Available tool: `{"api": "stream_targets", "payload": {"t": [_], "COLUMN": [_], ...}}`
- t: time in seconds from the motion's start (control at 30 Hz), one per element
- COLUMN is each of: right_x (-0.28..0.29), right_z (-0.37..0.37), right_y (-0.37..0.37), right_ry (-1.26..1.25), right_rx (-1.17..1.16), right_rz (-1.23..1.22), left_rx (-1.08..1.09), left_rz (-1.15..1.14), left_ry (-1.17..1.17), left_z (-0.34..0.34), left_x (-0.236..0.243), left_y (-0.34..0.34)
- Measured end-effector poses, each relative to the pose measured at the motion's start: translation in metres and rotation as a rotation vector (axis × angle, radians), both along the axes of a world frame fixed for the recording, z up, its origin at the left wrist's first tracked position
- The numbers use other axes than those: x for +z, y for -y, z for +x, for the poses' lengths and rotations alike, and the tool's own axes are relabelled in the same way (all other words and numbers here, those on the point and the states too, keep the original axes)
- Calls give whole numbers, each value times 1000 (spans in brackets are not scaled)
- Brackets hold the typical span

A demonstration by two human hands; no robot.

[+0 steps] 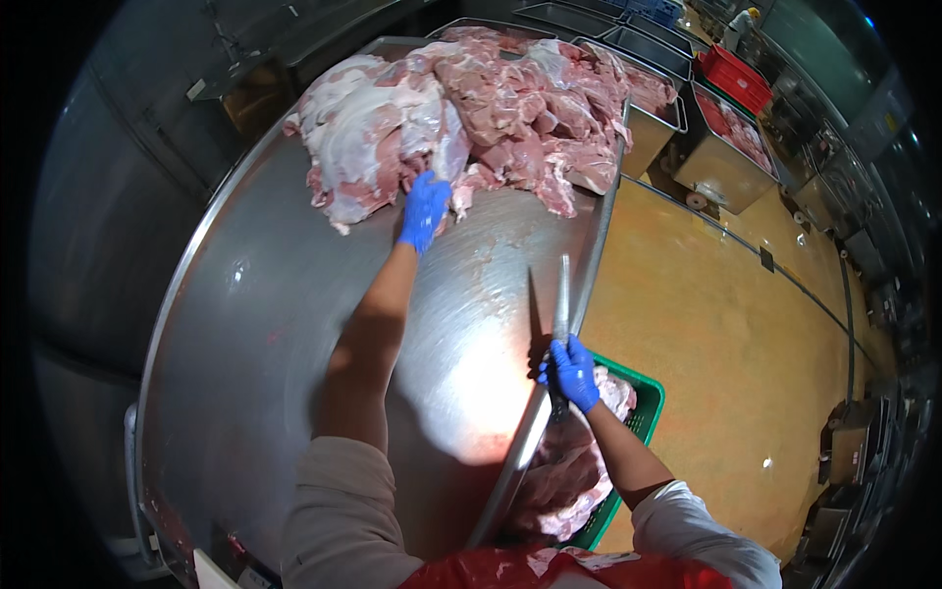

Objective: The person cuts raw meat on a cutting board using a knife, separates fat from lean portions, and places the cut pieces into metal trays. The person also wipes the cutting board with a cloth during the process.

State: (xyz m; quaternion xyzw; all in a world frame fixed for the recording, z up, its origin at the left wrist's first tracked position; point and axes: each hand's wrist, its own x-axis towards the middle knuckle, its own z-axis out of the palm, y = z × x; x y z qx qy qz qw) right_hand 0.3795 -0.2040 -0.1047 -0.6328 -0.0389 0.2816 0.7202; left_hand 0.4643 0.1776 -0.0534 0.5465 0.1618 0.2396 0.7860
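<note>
My left hand [425, 210], in a blue glove, reaches to the near edge of a heap of raw meat. Its fingers are curled on a large pale cut of meat [358, 128] with a white, fatty surface. In my right hand [574, 375], also gloved in blue, is a knife [562, 294]. The blade points up and away from me over the table's right edge, and the dark handle shows below the fist. Right of the pale cut lie several pinker pieces of meat [520, 108], overlapping one another.
The steel table [285, 294] has a raised rim. Beneath my right arm, a green crate [643, 407] holds more meat, beside the table. Metal bins [721, 172] with meat, a red crate [734, 80] and a distant person [741, 27] are at the far right, over a yellowish floor [726, 324].
</note>
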Motion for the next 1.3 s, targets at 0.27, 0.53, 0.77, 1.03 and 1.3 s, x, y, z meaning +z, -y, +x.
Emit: {"api": "stream_targets", "payload": {"t": [0.27, 0.53, 0.77, 1.03, 1.3], "right_x": [17, 9, 18, 26, 3], "right_z": [8, 7, 14, 11, 6], "right_y": [-12, -1, -7, -10, -14], "right_ry": [-154, -146, -140, -105, -106], "right_rx": [68, 74, 55, 64, -23], "right_rz": [-45, -20, -35, -86, -50], "left_rx": [211, 285, 208, 308, 262], "left_rz": [410, 115, 6, -283, -229], "left_ry": [180, -10, 100, 75, 152], "left_z": [194, 262, 215, 70, -101], "left_x": [43, 22, 3, -60, -120], "left_y": [-55, -125, -76, 16, 54]}}
